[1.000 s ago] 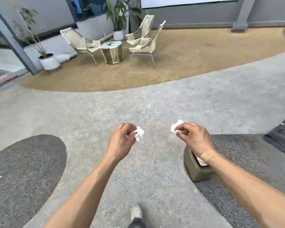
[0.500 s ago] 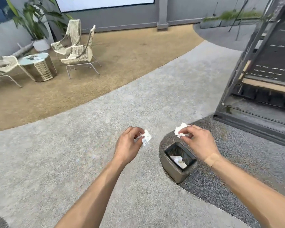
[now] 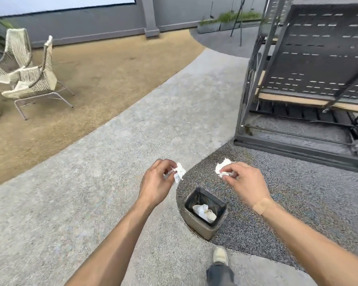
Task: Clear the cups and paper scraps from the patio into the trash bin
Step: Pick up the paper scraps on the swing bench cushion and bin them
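A small square grey trash bin [image 3: 196, 222] with a black liner stands on the dark pebbled ground, crumpled white paper [image 3: 204, 211] lying inside it. My left hand [image 3: 156, 182] is held up left of the bin and pinches a crumpled white paper scrap [image 3: 179, 172]. My right hand [image 3: 244, 182] hovers above and to the right of the bin, its fingers closed on another white paper scrap [image 3: 222, 168]. Both scraps hang in the air beyond the bin's far rim.
A large dark metal frame structure [image 3: 310, 79] stands close on the right. Two woven lounge chairs [image 3: 29, 75] sit on the tan gravel at left. A light concrete path runs between them. My shoe [image 3: 220, 255] is just behind the bin.
The view has swung right and closer to the bin, which now sits between and below my hands. Both hands keep their scraps.
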### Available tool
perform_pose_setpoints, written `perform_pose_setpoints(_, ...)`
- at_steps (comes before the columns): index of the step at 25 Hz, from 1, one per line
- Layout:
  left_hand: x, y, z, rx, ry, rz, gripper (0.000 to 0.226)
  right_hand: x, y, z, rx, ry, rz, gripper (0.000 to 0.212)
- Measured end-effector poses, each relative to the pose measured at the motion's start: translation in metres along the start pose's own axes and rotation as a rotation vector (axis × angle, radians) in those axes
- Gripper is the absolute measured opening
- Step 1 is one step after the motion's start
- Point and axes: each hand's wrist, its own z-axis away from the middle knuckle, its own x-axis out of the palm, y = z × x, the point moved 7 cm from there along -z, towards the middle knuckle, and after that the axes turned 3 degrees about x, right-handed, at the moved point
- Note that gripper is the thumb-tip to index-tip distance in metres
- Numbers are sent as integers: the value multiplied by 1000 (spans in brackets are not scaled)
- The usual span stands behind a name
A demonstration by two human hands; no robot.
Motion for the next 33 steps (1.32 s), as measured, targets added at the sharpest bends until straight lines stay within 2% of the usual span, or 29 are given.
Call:
perform_pose_setpoints(5,48,12,-75,20,-50,-14,19,-11,38,-67,26,-1,-42,17)
perform_pose_setpoints(10,95,16,-140,-30,-106,-34,19,-18,78,-136,47,-45,-74,19)
perform_pose_setpoints(18,155,-29,-201,-138,-235,-62,22,39,128,-194,148,-180,-101,25)
perform_pose_setpoints(25,242,-119,-213,-199,-469,-89,25,139,187,-196,364,-219,-164,25)
perform_pose_setpoints(29,310,-187,-187,-261,-618,-111,27,227,233,-172,545,-307,-179,25)
perform_pose_setpoints(33,391,-265,-155,-398,-709,-99,20,331,289,-140,707,-377,-185,21)
